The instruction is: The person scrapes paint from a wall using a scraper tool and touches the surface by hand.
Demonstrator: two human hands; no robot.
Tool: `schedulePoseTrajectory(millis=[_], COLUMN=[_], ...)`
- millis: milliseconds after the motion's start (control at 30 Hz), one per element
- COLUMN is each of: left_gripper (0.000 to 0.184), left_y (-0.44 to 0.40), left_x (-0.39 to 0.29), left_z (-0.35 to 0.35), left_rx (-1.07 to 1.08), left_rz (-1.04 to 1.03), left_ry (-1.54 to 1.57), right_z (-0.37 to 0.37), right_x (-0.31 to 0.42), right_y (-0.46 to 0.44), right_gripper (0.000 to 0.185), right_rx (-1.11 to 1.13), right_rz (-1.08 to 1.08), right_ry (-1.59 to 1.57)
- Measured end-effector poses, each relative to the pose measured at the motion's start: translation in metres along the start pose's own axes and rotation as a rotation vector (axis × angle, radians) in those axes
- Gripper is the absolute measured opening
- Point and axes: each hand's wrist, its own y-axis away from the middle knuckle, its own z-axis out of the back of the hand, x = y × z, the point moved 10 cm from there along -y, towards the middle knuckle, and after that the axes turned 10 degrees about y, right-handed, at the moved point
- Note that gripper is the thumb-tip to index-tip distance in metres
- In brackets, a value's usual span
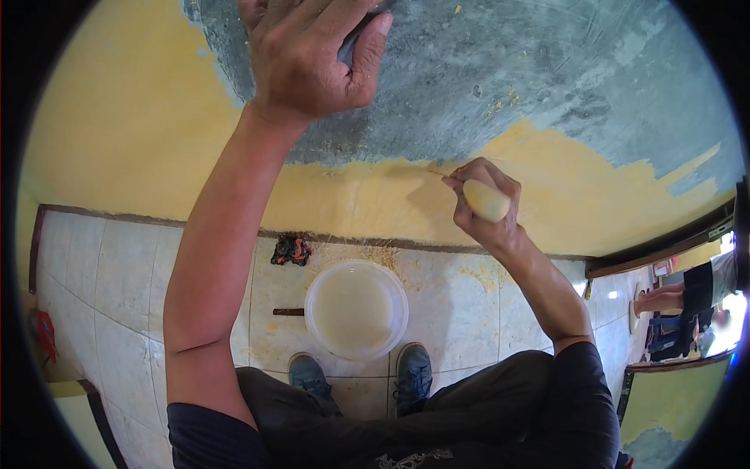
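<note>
My right hand (488, 199) is wrapped round a scraper with a pale, rounded handle (486, 201). Its thin blade, seen nearly edge-on, meets the yellow paint (367, 191) just below the ragged border of a bare grey patch (445, 86) on the wall. Higher up and to the left, my left hand (312, 59) lies against the grey patch with the thumb spread from the fingers. The top edge of the view cuts off those fingertips. Yellow flakes cling to the wall around the patch.
A round plastic tub (355, 309) of cloudy liquid stands on the tiled floor between my shoes and the wall. Beside it lie a brown stick-like piece (289, 312), a dark crumpled thing (291, 250) and paint scrapings (383, 254). Another person's legs (664, 299) show by a doorway at right.
</note>
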Motion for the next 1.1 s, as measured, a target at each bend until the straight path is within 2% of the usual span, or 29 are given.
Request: schedulePoseTrajectory(millis=[33, 67, 167, 300, 367, 433, 467, 500, 567, 600, 633, 700, 767, 833, 867, 900, 967, 1100], left_gripper=[0.016, 0.016, 0.017, 0.017, 0.017, 0.017, 0.017, 0.017, 0.017, 0.017, 0.017, 0.017, 0.017, 0.017, 0.017, 0.017, 0.016, 0.016], left_y=[0.000, 0.001, 0.004, 0.004, 0.005, 0.003, 0.002, 0.001, 0.004, 0.004, 0.003, 0.002, 0.005, 0.004, 0.002, 0.000, 0.003, 0.004], left_x=[0.002, 0.006, 0.003, 0.005, 0.001, 0.004, 0.004, 0.004, 0.002, 0.003, 0.004, 0.004, 0.004, 0.005, 0.003, 0.002, 0.006, 0.004], left_z=[-0.002, -0.003, -0.001, -0.002, -0.001, -0.003, -0.003, -0.002, -0.001, -0.001, -0.001, -0.002, -0.001, -0.002, -0.002, -0.002, -0.001, -0.002], left_rx=[0.027, 0.028, -0.014, -0.023, -0.031, 0.003, -0.001, -0.017, -0.024, -0.020, -0.020, -0.025, -0.024, 0.005, 0.001, 0.003, 0.012, -0.017], left_rz=[0.030, 0.029, -0.030, -0.037, -0.034, -0.018, -0.023, -0.023, -0.012, -0.012, -0.017, -0.024, -0.014, -0.007, -0.012, 0.010, 0.045, -0.012], left_ry=[0.013, 0.009, -0.001, 0.003, -0.007, -0.002, -0.003, 0.006, 0.015, 0.018, 0.023, 0.021, 0.020, 0.011, 0.012, 0.027, 0.034, 0.020], right_z=[-0.005, 0.008, 0.007, 0.024, 0.024, 0.009, 0.017, 0.017, 0.010, -0.002, 0.000, 0.022, 0.019, -0.011, -0.011, -0.010, 0.016, 0.002], right_x=[0.001, 0.002, -0.006, 0.000, 0.005, 0.009, 0.013, 0.012, 0.004, -0.003, -0.004, 0.007, 0.004, 0.000, 0.004, 0.003, 0.007, 0.002], right_y=[0.002, -0.004, -0.001, -0.011, -0.007, -0.006, -0.006, -0.006, -0.006, -0.002, -0.005, -0.009, -0.006, 0.001, 0.001, -0.002, -0.004, 0.000], right_gripper=[0.020, 0.022, 0.024, 0.025, 0.023, 0.024, 0.023, 0.023, 0.021, 0.023, 0.023, 0.021, 0.021, 0.023, 0.024, 0.024, 0.024, 0.026], right_rx=[0.010, -0.094, -0.086, -0.203, -0.190, -0.031, -0.143, -0.143, -0.067, 0.032, 0.025, -0.174, -0.155, 0.076, 0.101, 0.095, -0.157, -0.032], right_rz=[0.009, 0.058, -0.044, -0.001, 0.033, 0.073, 0.158, 0.156, 0.054, -0.063, -0.058, 0.061, 0.040, 0.014, 0.009, 0.011, 0.102, 0.057], right_ry=[-0.025, -0.063, -0.026, -0.005, -0.010, -0.005, -0.016, -0.017, 0.018, -0.025, -0.024, -0.045, -0.054, -0.024, 0.021, 0.023, -0.051, -0.031])
